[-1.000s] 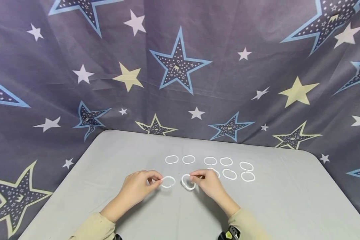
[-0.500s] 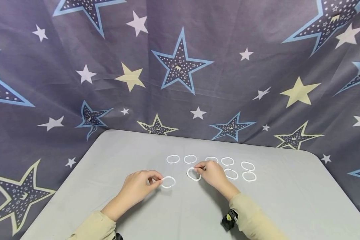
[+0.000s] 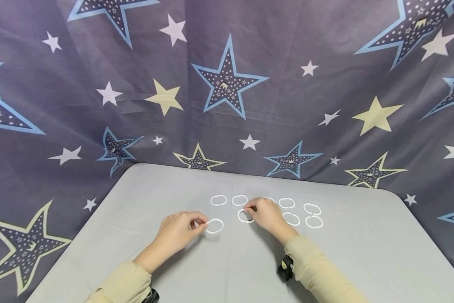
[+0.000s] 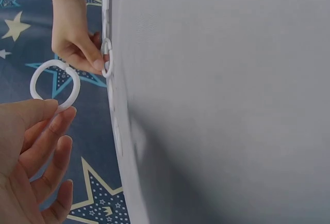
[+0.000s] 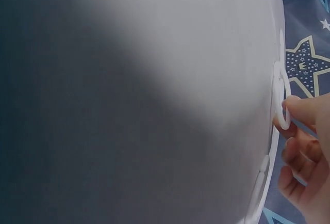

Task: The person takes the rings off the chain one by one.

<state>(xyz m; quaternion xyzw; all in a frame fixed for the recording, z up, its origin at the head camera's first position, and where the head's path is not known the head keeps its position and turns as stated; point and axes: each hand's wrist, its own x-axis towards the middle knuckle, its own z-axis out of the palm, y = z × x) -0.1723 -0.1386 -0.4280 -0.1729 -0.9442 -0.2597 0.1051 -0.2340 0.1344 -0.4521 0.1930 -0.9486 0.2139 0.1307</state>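
Observation:
In the head view my left hand (image 3: 179, 231) holds a white plastic ring (image 3: 222, 226) by its left side, raised above the table. Thumb and index fingertip pinch this ring in the left wrist view, where a small slit shows at its top; the other fingers curve loosely. My right hand (image 3: 266, 214) is farther forward, pinching a second white ring (image 3: 239, 216) between thumb and finger, close over the table and in line with the front row of rings. Seen from the right wrist, that ring (image 5: 288, 92) stands nearly edge-on.
Several more white oval rings lie flat on the grey-covered table (image 3: 363, 244), in two rows: a back-row ring (image 3: 219, 195) at left, a front-row ring (image 3: 314, 227) at far right. My right hand partly covers one back-row ring (image 3: 271, 199). A star-patterned cloth (image 3: 272, 113) hangs behind.
My right hand has carried its ring forward and slightly right, toward the rows, and lowered it. My left hand and its ring have barely shifted.

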